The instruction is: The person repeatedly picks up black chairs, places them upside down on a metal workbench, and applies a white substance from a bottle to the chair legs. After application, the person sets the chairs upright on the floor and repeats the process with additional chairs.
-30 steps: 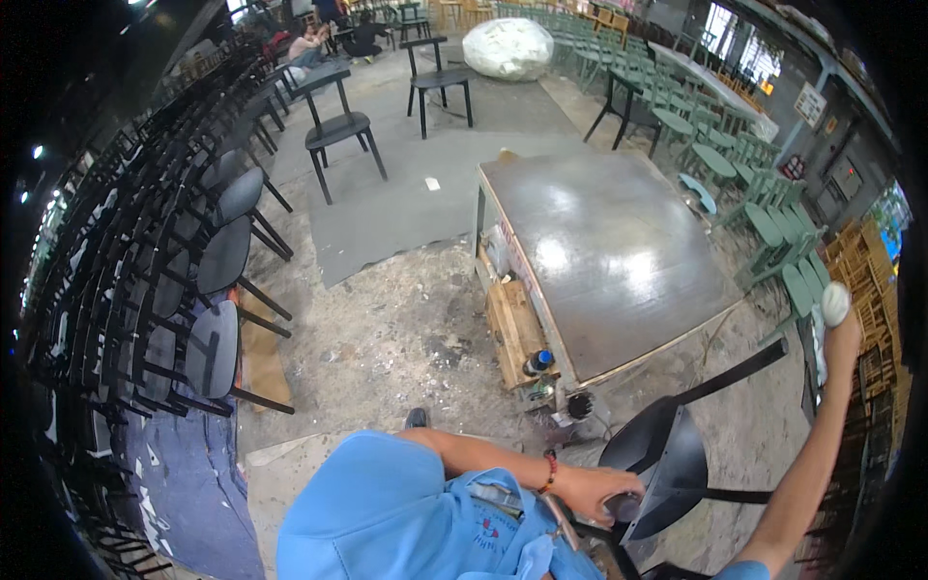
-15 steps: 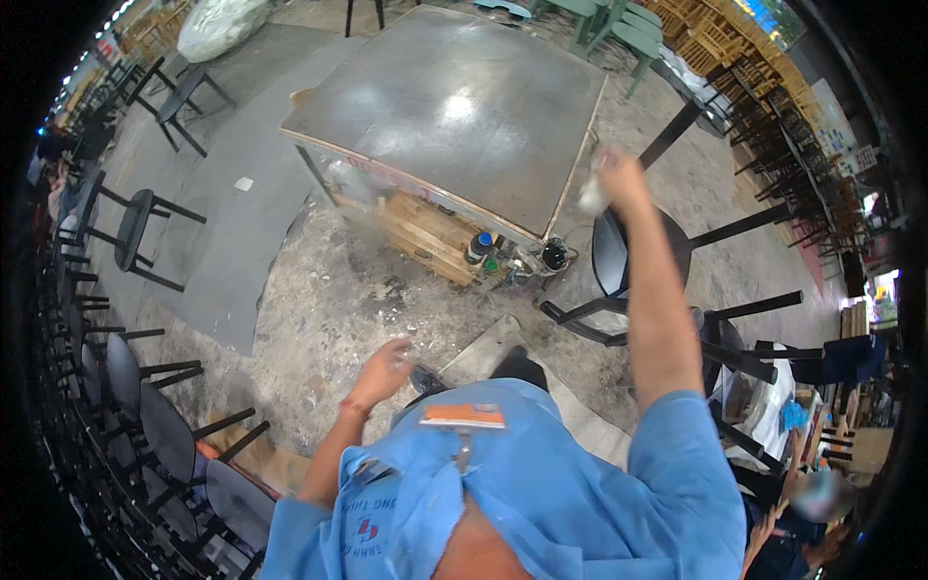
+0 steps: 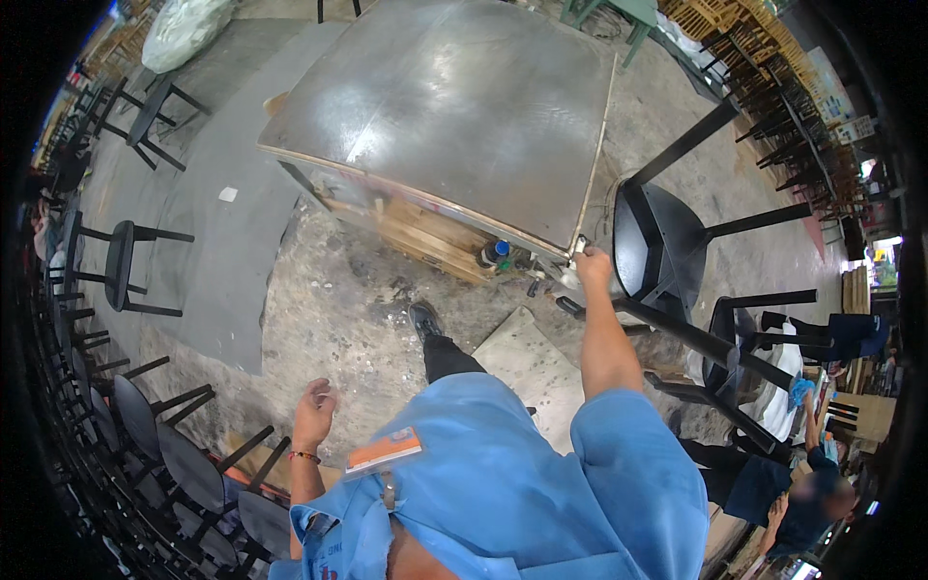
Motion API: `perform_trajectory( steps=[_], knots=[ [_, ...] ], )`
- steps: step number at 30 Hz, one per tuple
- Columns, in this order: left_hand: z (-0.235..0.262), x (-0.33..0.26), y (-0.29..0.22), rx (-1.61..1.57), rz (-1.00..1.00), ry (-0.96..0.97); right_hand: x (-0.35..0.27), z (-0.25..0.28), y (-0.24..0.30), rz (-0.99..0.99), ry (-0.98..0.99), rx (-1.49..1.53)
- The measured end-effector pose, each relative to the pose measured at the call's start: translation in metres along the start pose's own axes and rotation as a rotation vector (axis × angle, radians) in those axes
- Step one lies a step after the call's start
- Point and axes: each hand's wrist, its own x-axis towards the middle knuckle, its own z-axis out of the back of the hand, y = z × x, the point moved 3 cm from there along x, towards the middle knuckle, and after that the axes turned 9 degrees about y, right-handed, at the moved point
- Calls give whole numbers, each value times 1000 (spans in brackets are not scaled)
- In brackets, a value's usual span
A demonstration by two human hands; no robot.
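Observation:
At the table's near right corner, my right hand (image 3: pixel 593 268) is closed round a small white object (image 3: pixel 579 246). Most of that object hides in the fingers, so its kind is unclear. The grey-topped table (image 3: pixel 454 106) reaches away from this corner. Just right of the hand is a black chair (image 3: pixel 667 242) tipped over, its legs sticking out. My left hand (image 3: pixel 312 413) hangs low at my left side, fingers loosely curved and apart, holding nothing. Under the table edge, a dark bottle with a blue cap (image 3: pixel 495 253) stands beside wooden boards (image 3: pixel 425 240).
More dark chairs (image 3: pixel 193 464) crowd the lower left, and single ones (image 3: pixel 121 266) stand on the grey floor sheet. Another overturned chair (image 3: pixel 720 338) lies at the right. A co-worker (image 3: pixel 773 503) is at the lower right. A pale sheet (image 3: pixel 536 377) lies by my feet.
My right hand has come down and nearer, from beside the table's right edge to its corner, with the white object. My left hand has dropped back to the left. I have stepped nearer the table.

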Motion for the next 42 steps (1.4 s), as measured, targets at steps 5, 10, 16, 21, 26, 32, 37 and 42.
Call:
perform_trajectory(
  steps=[5, 10, 16, 21, 26, 32, 37, 42],
  knots=[
    [66, 38, 6, 113, 103, -21, 0, -9, 0, 1, 55, 51],
    [139, 48, 29, -95, 319, -87, 7, -14, -23, -161, 133, 212],
    [218, 39, 65, -153, 536, -177, -4, -24, -2, -197, 54, -142],
    [297, 31, 149, -798, 518, -229, -20, -13, 90, 221, 96, -1421],
    [388, 21, 224, -577, 641, -368, -89, -113, 217, 243, 341, -1615],
    [533, 73, 240, -424, 482, -347, -212, -308, 434, 65, 578, -506],
    [671, 170, 221, -209, 322, -359, -356, -434, 767, 505, 1222, 59],
    [809, 224, 200, -259, 282, -478, -619, -394, 1059, 1012, 2590, 613]
  ],
)
